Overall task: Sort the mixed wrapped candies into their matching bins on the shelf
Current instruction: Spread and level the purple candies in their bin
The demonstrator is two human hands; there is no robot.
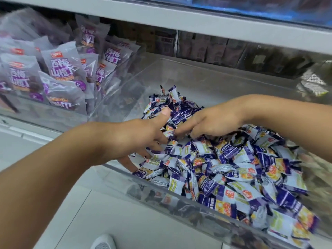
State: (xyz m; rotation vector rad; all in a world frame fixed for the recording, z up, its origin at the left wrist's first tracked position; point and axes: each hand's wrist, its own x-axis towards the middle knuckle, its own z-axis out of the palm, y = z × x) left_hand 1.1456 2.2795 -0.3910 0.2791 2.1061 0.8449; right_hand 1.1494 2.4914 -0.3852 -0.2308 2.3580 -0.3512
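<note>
A clear plastic bin on the shelf holds a heap of small wrapped candies in white, purple and yellow wrappers. Both my hands are inside this bin, at the far left part of the heap. My left hand reaches in over the front wall, thumb raised, its fingers spread and dipping into the candies. My right hand comes from the right, its fingers pointing down-left and touching the candies near the left hand's fingertips. Whether either hand pinches a candy is hidden among the wrappers.
Left of this bin, another clear bin stands full of larger grey-purple snack bags. A grey shelf board runs overhead. Dark packets fill the back row. White floor and a grey shoe lie below.
</note>
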